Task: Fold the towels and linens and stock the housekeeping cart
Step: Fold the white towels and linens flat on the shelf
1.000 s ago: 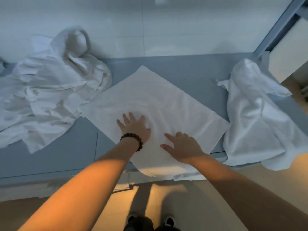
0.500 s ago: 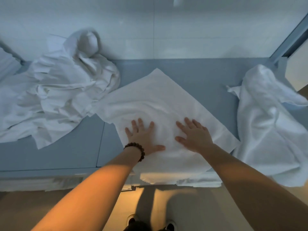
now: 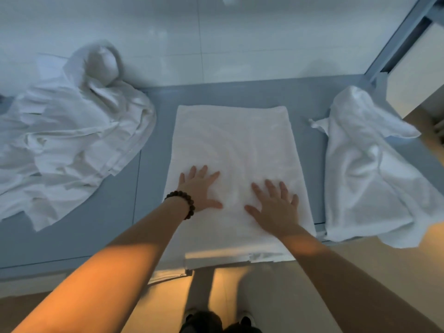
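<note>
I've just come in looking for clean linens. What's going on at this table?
A person presses both hands flat, left hand and right hand, on a white towel spread in the middle of the grey table; its near edge hangs over the front. A crumpled linen pile lies to the left, and an unfolded towel lies to the right, neither touched.

The sheets (image 3: 72,140) are running off the left edge, and the crumpled towel (image 3: 367,176) is running off the right. The left hand (image 3: 199,191) and right hand (image 3: 276,207) are covering patches of the folded towel (image 3: 235,140), whose near end is hanging past the counter (image 3: 96,236) rim. The shoes (image 3: 246,318) are being cut off at the bottom.
</note>
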Motion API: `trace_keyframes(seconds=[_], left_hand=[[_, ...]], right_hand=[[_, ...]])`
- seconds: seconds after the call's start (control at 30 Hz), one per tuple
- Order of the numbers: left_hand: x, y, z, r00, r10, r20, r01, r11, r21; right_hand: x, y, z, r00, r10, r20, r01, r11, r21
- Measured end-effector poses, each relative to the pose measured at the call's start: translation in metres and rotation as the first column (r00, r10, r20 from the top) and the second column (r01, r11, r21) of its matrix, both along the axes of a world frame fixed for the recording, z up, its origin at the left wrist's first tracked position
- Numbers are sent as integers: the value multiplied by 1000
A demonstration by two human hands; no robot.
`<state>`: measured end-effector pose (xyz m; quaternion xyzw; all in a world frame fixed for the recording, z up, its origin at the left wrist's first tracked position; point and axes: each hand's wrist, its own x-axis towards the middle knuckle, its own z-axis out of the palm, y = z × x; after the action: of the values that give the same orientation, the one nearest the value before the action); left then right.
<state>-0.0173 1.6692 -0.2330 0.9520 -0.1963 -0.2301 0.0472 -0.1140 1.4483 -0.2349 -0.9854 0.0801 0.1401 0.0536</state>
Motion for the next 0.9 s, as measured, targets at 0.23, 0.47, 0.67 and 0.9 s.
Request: trace_keyframes(seconds=[0.23, 0.47, 0.67, 0.9], left_hand=[[-21, 9, -14, 997, 68, 40, -68, 998, -4], [-87, 6, -13, 980, 88, 179, -63, 988, -139], [-97, 2, -15, 990, 21, 142, -15, 999, -46], [-58, -17, 1, 986, 59, 158, -57, 998, -16]], right_hand=[[27, -11, -12, 990, 83, -114, -81, 996, 24], [-3, 2, 7, 964, 180, 198, -192, 980, 45], [-30, 11, -7, 973, 227, 42, -227, 974, -16], [21, -5, 4, 962, 273, 10, -274, 962, 15]])
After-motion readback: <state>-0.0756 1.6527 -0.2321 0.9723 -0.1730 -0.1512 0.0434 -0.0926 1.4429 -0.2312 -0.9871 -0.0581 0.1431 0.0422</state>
